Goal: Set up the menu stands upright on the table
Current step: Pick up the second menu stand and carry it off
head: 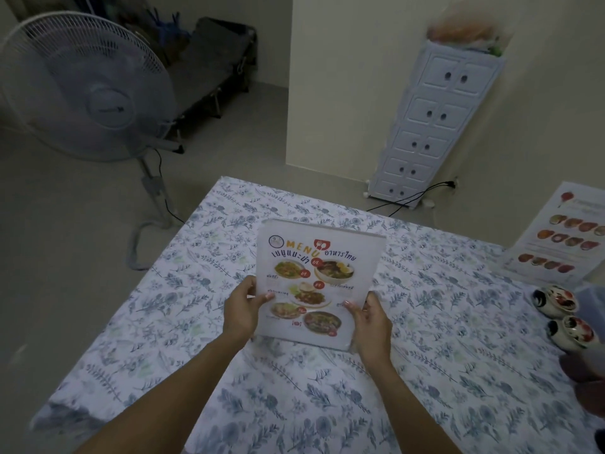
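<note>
A clear acrylic menu stand with a white food menu sheet is in the middle of the view, above the table with its blue floral cloth. My left hand grips the stand's left edge and my right hand grips its lower right edge. The stand leans back slightly, its printed face towards me and its bottom edge close to the cloth. A second menu stand is upright at the table's far right edge, showing rows of dishes.
Two small painted ceramic bowls lie on the right side of the table. A pedestal fan stands on the floor at left, its cable trailing by the table corner. A white drawer cabinet stands against the far wall.
</note>
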A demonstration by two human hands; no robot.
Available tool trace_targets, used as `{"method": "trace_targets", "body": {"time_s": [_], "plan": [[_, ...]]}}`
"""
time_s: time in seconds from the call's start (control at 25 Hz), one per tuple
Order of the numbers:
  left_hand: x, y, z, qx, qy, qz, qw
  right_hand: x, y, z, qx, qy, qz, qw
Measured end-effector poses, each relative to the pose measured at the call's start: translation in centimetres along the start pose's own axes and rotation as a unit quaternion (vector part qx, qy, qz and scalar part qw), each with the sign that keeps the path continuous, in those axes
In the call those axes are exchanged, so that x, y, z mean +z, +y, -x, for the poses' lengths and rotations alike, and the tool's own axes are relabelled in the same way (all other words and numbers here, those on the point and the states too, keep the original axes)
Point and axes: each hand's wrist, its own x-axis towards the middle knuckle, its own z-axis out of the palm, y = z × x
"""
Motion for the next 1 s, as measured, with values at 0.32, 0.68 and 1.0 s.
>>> {"method": "trace_targets", "body": {"time_s": [0.32,0.68,1.0], "plan": [[-7.2,5.1,-13.9,0.027,0.051,0.038,0.998,10.3,-10.0,-9.7,-0.039,0.009,0.024,0.999],[-12.6,8.0,-34.5,-0.014,0.061,0.071,0.996,22.6,-16.6,-23.1,-0.055,0.027,0.023,0.998],[-11.6,7.2,-42.3,-0.008,0.046,0.116,0.992,27.7,-15.3,-30.4,0.023,0.006,-0.059,0.998]]}}
